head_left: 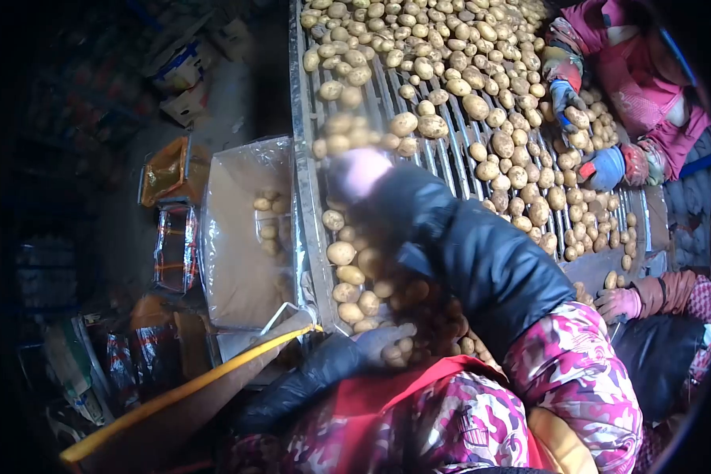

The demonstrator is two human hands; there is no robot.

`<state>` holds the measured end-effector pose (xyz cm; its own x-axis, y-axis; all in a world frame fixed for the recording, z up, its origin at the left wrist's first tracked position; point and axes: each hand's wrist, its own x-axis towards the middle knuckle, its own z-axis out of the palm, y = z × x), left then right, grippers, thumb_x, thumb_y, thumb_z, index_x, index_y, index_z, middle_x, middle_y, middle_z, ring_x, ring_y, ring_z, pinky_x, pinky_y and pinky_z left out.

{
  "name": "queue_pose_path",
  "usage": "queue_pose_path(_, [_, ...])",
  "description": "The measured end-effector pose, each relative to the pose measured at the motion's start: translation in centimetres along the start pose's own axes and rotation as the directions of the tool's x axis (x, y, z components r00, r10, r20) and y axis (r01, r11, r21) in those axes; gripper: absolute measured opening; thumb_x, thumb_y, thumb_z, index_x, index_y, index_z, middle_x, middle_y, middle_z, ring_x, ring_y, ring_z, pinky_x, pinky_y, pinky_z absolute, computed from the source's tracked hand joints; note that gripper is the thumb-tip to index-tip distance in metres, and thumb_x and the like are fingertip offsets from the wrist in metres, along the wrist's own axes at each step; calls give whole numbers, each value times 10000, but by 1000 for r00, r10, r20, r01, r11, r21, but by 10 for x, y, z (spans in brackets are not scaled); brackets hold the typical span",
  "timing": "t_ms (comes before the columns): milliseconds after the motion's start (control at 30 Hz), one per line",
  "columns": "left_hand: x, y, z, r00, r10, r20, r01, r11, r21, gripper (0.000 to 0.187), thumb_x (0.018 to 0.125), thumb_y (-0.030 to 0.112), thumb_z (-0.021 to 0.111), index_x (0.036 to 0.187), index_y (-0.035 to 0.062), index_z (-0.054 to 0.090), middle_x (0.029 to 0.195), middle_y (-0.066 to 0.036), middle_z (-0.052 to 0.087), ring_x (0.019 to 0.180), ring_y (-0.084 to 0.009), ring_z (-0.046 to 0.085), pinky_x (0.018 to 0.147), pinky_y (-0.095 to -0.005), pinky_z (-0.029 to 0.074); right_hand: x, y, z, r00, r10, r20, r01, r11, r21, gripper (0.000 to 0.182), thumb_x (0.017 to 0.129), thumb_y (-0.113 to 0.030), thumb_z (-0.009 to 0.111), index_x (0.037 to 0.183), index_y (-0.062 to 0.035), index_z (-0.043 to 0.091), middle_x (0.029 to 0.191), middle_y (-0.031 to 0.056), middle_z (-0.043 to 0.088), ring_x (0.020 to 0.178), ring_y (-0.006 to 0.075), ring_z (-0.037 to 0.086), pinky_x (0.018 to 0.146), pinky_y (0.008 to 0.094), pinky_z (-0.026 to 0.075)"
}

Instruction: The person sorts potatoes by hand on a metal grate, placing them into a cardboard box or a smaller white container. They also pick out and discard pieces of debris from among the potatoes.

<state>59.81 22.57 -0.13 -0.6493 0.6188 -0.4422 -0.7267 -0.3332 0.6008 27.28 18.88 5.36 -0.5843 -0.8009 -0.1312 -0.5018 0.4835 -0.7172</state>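
Many potatoes [482,55] lie on a sorting belt of metal bars [450,130]. My right hand [358,171], in a pale glove and smeared by motion, reaches across to the belt's left side beside blurred potatoes [344,133]. Its finger shape cannot be made out. Close to my body, my left hand [383,340] is in a grey glove beside more potatoes [399,351] at the belt's near end. Its fingers are blurred, and any grip is unclear. Dark sleeve covers reach up both forearms.
Left of the belt's metal edge [312,229] stands a large lined box [241,237] with several potatoes inside. A yellow-edged board [205,371] slants at lower left. Across the belt, a co-worker's gloved hands [604,168] touch potatoes; another person's pink-gloved hand [618,304] is at right.
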Motion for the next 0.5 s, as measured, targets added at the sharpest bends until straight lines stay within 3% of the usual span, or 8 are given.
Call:
queue_pose_path(33, [3,3,2,998,-54,29,59,977,-204,359,1089,275,535,1343,27,579,1191,-114,662,1063,-168,639,747,-207,518,-2,16,1,986,-54,-156,83,980,183,215,921,-79,603,1094,-99,729,1006,175,734,860,304,721,785,447,584])
queue_pose_path(100, [5,13,8,982,-171,76,185,831,-525,282,1045,232,580,1262,53,611,1122,-88,643,930,-134,617,668,-208,489,3,28,-35,977,199,-77,-80,677,732,193,942,-35,570,1047,-102,717,925,121,708,763,250,678,699,418,575])
queue_pose_path(200, [-4,47,19,955,-246,-166,216,960,-179,224,1054,224,575,1171,60,674,1051,-52,662,840,-146,621,686,-262,505,15,41,-75,962,159,221,-268,702,660,184,939,-63,606,1093,-83,706,1027,143,735,855,270,714,754,395,569])
queue_pose_path(233, [-1,38,14,914,-333,-231,315,942,-113,233,1063,236,574,1157,56,687,1045,-51,675,863,-151,631,710,-269,516,19,37,-73,966,133,220,-192,943,272,243,946,-113,630,1179,-60,674,1093,171,727,935,292,718,831,415,570])
queue_pose_path(267, [3,21,6,862,-409,-300,413,909,-53,245,1071,248,572,1144,53,701,1038,-50,688,885,-157,642,733,-275,527,19,22,-73,966,115,232,-75,982,-174,336,953,-162,654,1265,-38,642,1158,200,718,1016,314,722,907,435,571])
queue_pose_path(367, [0,21,2,904,-359,-233,356,933,-58,249,1072,250,572,1154,53,700,1043,-50,690,895,-156,644,742,-276,529,42,28,-45,988,98,120,-14,829,-559,329,984,-211,600,1265,-66,692,1229,164,734,1117,311,721,996,414,550])
queue_pose_path(433, [-1,27,4,925,-330,-191,322,944,-73,252,1073,252,572,1160,53,699,1046,-49,692,901,-155,645,749,-277,530,39,33,-43,982,178,55,-153,937,-315,309,1000,-188,541,1179,-109,780,1225,152,747,1146,302,710,1016,425,529])
queue_pose_path(500, [1,35,5,938,-307,-160,297,951,-82,255,1073,254,572,1166,53,699,1049,-49,694,907,-155,646,755,-278,530,27,47,-57,987,161,-4,-161,984,-70,283,977,-224,603,1170,-96,766,1182,156,746,1115,315,711,1001,422,534])
